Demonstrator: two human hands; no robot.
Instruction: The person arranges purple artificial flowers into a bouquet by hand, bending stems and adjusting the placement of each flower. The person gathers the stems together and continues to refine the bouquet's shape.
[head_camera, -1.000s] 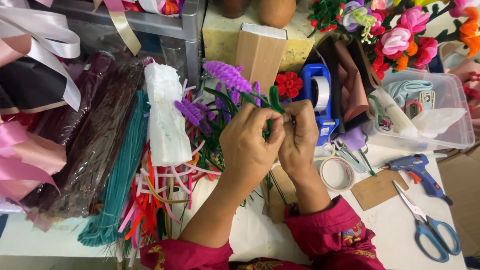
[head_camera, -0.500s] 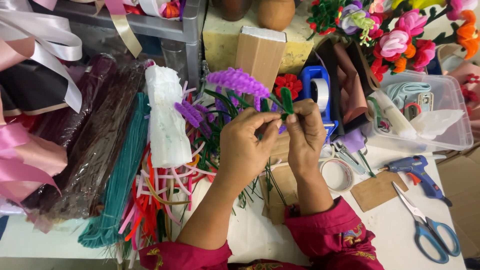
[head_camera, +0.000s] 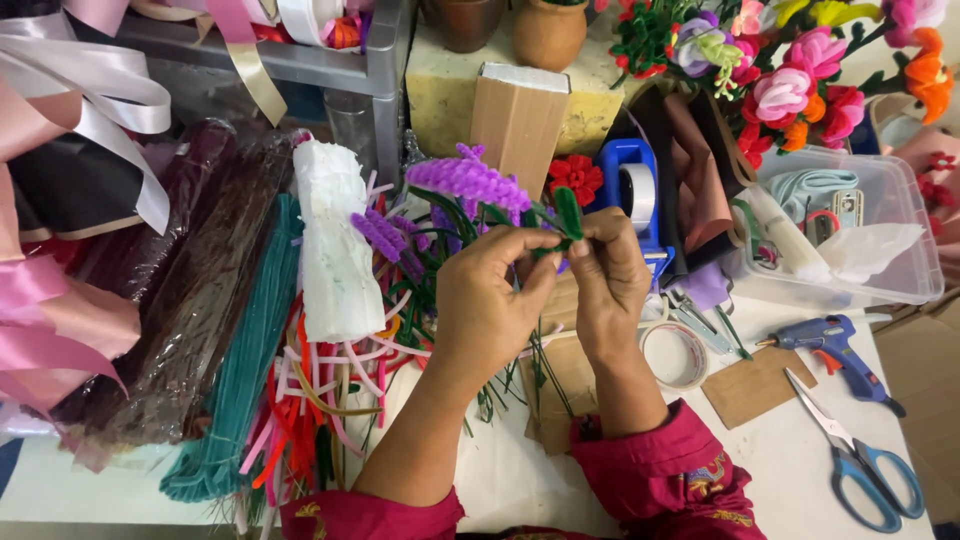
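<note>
My left hand (head_camera: 485, 300) and my right hand (head_camera: 605, 275) meet over the table, both pinching a green pipe cleaner (head_camera: 567, 215) that sticks up between the fingertips. It belongs to a stem topped by a fuzzy purple pipe-cleaner flower (head_camera: 465, 180). Thin green stems (head_camera: 545, 375) hang down below my hands. More purple flower spikes (head_camera: 385, 235) lie just left of my left hand.
Bundles of pipe cleaners (head_camera: 240, 360) and ribbons (head_camera: 60, 110) fill the left. A blue tape dispenser (head_camera: 635, 195), tape roll (head_camera: 675, 355), blue glue gun (head_camera: 830, 345), scissors (head_camera: 855, 460), cardboard piece (head_camera: 755, 385) and clear plastic box (head_camera: 850, 240) lie right. Finished flowers (head_camera: 790, 70) stand at the back.
Both hands shifted slightly right and the green pipe cleaner has been worked upward, now standing out above the fingertips. The purple flower has tilted a little to the left.
</note>
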